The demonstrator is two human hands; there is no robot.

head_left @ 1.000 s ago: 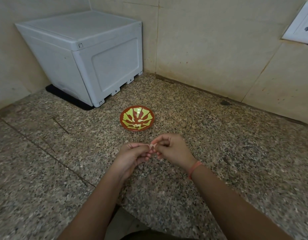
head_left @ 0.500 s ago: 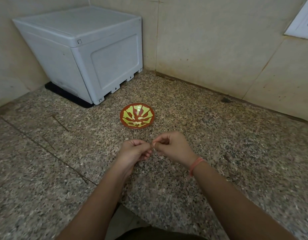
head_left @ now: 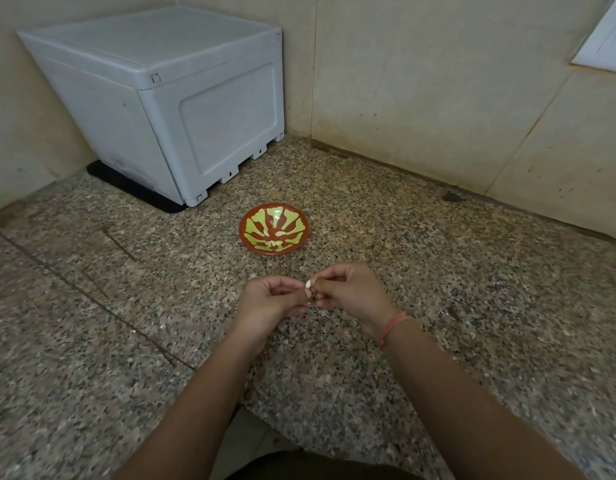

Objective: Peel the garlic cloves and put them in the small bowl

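Presently on view, catalogued from where I stand beside the counter:

1. Garlic clove (head_left: 309, 284): a small white piece pinched between the fingertips of both hands, held above the granite counter (head_left: 472, 306). It is too small to tell its long axis.
2. Left hand (head_left: 271, 301): fingers curled, thumb and fingertips gripping the clove from the left.
3. Right hand (head_left: 351, 289): fingers curled, pinching the same clove from the right (an orange wristband (head_left: 393, 328) sits on this wrist).
4. Small bowl (head_left: 244, 233): red with a yellow-green pattern, resting on the counter on the far side of the hands, well apart from them. A few pale peeled cloves (head_left: 277, 242) lie in its near part.
5. Grey box (head_left: 195, 98): far left corner, against the wall.

Relation that matters: the bowl lies straight beyond the left hand and a little left of the clove, so I judge the left hand the nearer one for the drop, once peeling is done.

Against the frames of a second ago: hands and bowl keep the same places. The clove, then barely seen between the fingertips, now shows a plain white tip.
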